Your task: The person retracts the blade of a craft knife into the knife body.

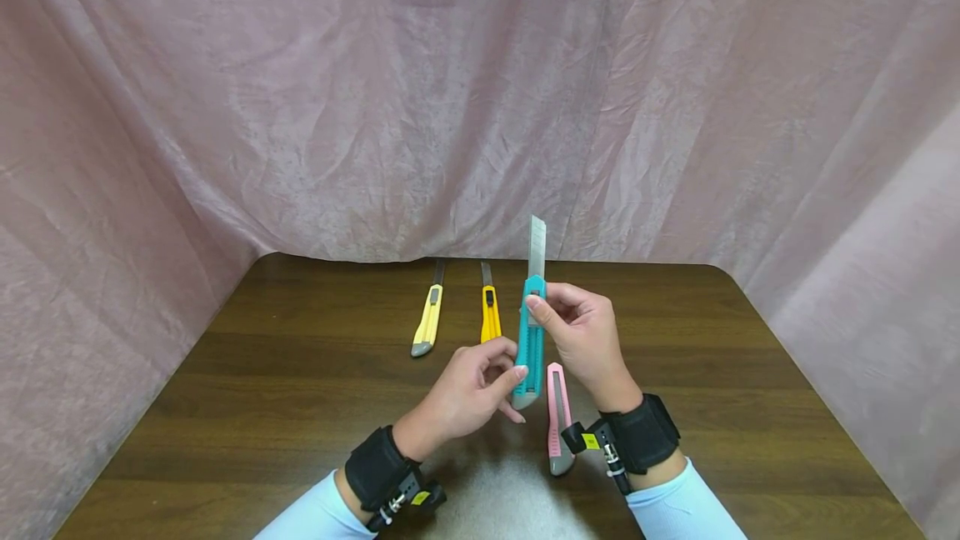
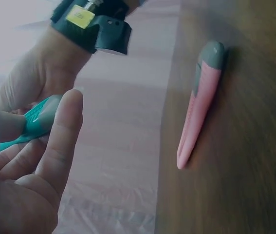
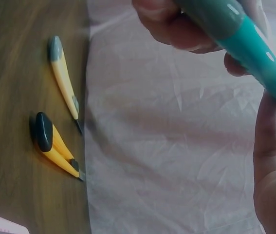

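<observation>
A teal utility knife stands upright above the table with its steel blade pushed out at the top. My right hand grips its upper body, thumb on the slider. My left hand pinches the knife's lower end between thumb and fingers. In the left wrist view the teal knife sits between my fingers. In the right wrist view the teal knife runs diagonally across the top. A pink knife lies on the table under my right wrist.
Two yellow knives lie side by side at the back of the dark wooden table, also seen as yellow knives. The pink knife lies flat. A pink cloth backdrop surrounds the table.
</observation>
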